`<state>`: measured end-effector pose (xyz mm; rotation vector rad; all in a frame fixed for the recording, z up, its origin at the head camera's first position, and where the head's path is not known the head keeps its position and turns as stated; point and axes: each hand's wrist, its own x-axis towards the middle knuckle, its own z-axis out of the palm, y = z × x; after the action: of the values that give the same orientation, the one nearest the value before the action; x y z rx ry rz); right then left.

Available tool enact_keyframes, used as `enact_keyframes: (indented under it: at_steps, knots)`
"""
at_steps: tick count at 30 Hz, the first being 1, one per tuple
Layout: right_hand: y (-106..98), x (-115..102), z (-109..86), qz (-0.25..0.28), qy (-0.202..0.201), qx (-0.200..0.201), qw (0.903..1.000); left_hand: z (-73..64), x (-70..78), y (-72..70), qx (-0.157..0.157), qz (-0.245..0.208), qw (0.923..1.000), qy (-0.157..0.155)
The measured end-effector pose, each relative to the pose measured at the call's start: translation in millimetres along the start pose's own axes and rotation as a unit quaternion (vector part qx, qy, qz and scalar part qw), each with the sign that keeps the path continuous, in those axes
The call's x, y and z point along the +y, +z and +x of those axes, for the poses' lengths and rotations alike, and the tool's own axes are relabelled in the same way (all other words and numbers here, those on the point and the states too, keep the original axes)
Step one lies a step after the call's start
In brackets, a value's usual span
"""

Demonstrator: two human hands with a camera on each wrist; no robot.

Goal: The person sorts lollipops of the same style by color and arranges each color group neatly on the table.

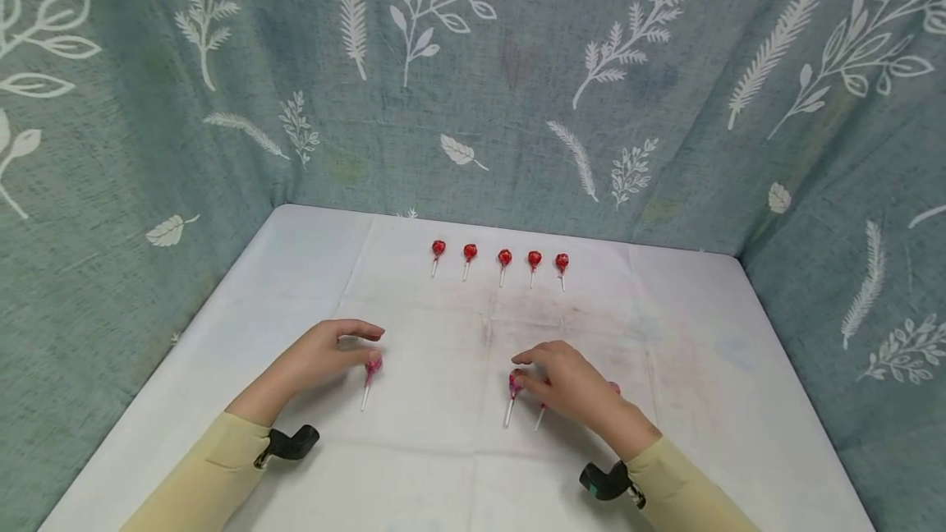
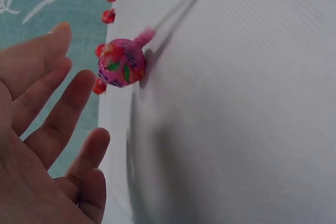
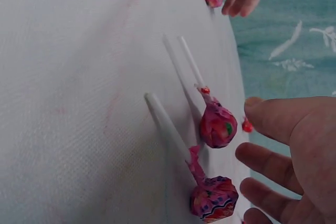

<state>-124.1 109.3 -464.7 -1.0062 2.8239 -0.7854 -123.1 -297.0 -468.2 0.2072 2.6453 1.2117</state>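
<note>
My left hand (image 1: 332, 355) is beside a pink-wrapped lollipop (image 1: 373, 364), thumb and fingers apart. In the left wrist view that lollipop's printed head (image 2: 122, 64) lies just past the fingertips, its white stick pointing away. On the right, my right hand (image 1: 565, 380) reaches over two more pink lollipops. The nearer-centre one (image 3: 218, 124) has its head close to the thumb, with a visible gap in the right wrist view. The other pink lollipop (image 3: 214, 199) lies alongside it, partly hidden under the hand in the head view.
Several red lollipops (image 1: 505, 258) lie in a row at the back of the white-covered table (image 1: 429, 483), sticks toward me. A green leaf-patterned curtain (image 1: 473, 105) encloses the back and sides. Both wrists carry a small black camera (image 1: 291, 442).
</note>
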Motion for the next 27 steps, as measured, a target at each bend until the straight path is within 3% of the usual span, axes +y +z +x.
enact_keyframes:
  at_steps: [9, 13, 27]
  knots:
    - [3.7, 2.4, -0.4, -0.039, -0.019, 0.0, 0.9991, 0.2, -8.0, 2.3, -0.016, 0.05, 0.9986, 0.0]
    - [4.8, 2.6, 1.0, -0.046, -0.018, -0.009, 0.9988, 0.9, -7.1, 3.3, -0.013, 0.064, 0.9977, 0.017]
    - [5.9, 8.6, 6.9, -0.039, -0.012, -0.035, 0.9986, 8.6, -3.7, 6.5, -0.019, 0.096, 0.9947, 0.032]
